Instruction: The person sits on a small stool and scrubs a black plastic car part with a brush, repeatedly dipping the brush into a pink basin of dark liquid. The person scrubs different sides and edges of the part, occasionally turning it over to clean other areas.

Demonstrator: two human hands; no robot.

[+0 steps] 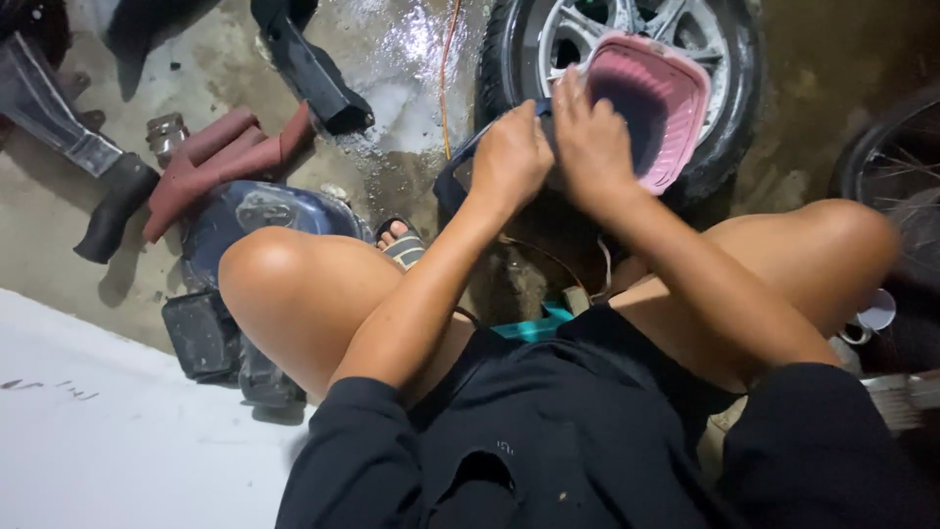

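While the left hand [511,157] grips a dark strap [460,167], the right hand [590,137], nearer, clasps the pink basin's [676,98] rim, tilted just beyond it against the tyre [729,137].

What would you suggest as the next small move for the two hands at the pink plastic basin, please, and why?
Probably steady the pink plastic basin before anything else. It stands tilted against the black tyre with the silver wheel, the right hand rests on its rim, and the left hand grips a dark strap-like piece beside it.
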